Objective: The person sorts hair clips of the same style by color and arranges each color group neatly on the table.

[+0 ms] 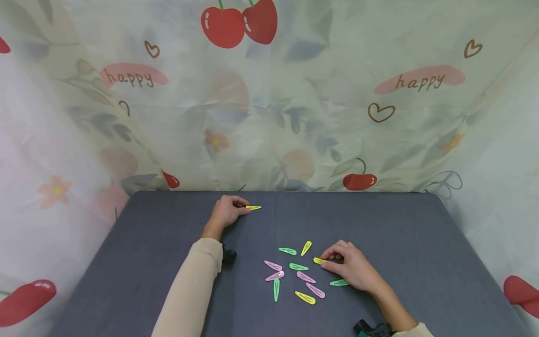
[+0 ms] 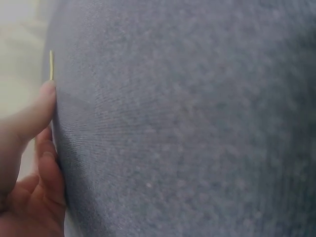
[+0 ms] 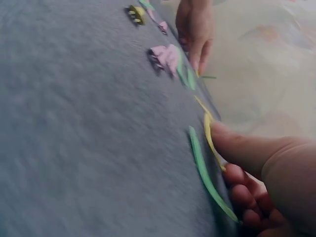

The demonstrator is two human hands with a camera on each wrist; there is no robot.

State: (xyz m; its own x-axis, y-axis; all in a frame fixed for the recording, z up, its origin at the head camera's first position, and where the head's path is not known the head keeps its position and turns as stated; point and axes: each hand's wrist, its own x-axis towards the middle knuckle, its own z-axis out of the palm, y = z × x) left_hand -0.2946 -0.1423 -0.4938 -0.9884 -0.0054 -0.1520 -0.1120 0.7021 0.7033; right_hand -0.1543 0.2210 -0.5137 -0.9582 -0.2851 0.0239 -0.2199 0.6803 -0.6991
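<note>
At the far side of the table, my left hand holds a yellow snap hair clip by one end, its other end pointing right. The left wrist view catches that clip edge-on above the thumb. My right hand pinches another yellow hair clip between thumb and fingers, low over the table at the right of a loose group of clips. Just below this hand lies a green hair clip, partly covered by it. Two more yellow clips lie in the group, one upper and one lower.
Green clips and pink clips are scattered mid-table, two pink ones touching or nearly so. The dark grey tabletop ends at a patterned curtain behind. Dark wrist devices sit on both wrists.
</note>
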